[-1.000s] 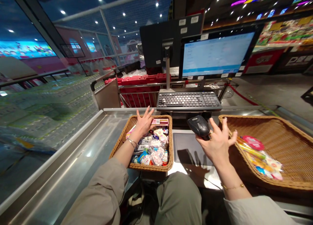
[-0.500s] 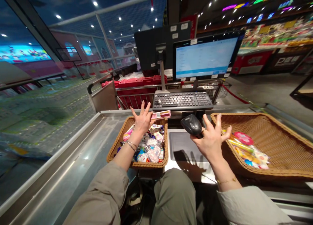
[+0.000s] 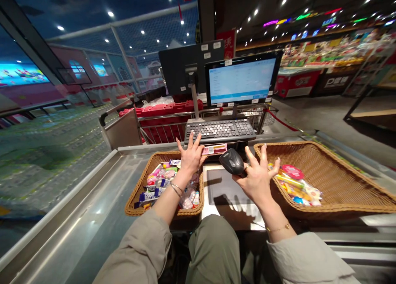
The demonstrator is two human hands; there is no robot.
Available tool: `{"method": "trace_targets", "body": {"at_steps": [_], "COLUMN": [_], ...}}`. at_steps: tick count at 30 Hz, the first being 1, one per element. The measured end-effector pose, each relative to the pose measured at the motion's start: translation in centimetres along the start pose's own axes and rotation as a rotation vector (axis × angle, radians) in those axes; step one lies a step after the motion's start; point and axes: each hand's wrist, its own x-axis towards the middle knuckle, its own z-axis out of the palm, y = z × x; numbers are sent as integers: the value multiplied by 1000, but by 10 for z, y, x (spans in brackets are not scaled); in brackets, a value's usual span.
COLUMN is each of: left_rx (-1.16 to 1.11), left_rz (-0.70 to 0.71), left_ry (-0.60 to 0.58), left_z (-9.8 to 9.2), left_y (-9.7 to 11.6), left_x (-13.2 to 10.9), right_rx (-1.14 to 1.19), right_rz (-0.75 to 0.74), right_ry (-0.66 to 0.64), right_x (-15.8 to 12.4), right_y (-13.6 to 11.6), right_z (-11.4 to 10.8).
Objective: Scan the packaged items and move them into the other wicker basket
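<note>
My left hand (image 3: 189, 157) pinches a flat pink packet (image 3: 214, 149) at its left end, the other fingers spread. It hovers over the right rim of the left wicker basket (image 3: 135, 198), which is full of small wrapped sweets. My right hand (image 3: 257, 177) grips a black barcode scanner (image 3: 232, 162) with the thumb and palm, fingers fanned out. The scanner's head is just below and right of the packet, almost touching it.
A wider wicker basket (image 3: 340, 168) on the right holds several colourful packets (image 3: 293, 184). Between the baskets lies a dark flat pad (image 3: 220, 188). Behind it are a keyboard (image 3: 220, 129), a lit monitor (image 3: 241, 80) and a shopping trolley (image 3: 161, 127). The steel counter (image 3: 86, 218) runs to the left.
My left hand has lifted the pink packet out of the left basket and carried it right, close to the scanner. My right hand still holds the scanner.
</note>
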Motion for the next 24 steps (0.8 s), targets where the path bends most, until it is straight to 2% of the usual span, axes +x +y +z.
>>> {"method": "trace_targets", "body": {"at_steps": [7, 14, 24], "left_rx": [-14, -10, -19], "left_rz": [27, 10, 3], "left_ry": [11, -38, -63], "left_z": [5, 6, 3], "left_y": [13, 18, 20], "left_x": [6, 10, 13], "right_rx": [31, 48, 53], "right_rz": [-9, -24, -30], "right_ry": [-33, -10, -40], "right_x": [-1, -1, -1], "right_y": [0, 1, 0], "right_z": [-1, 1, 0]}}
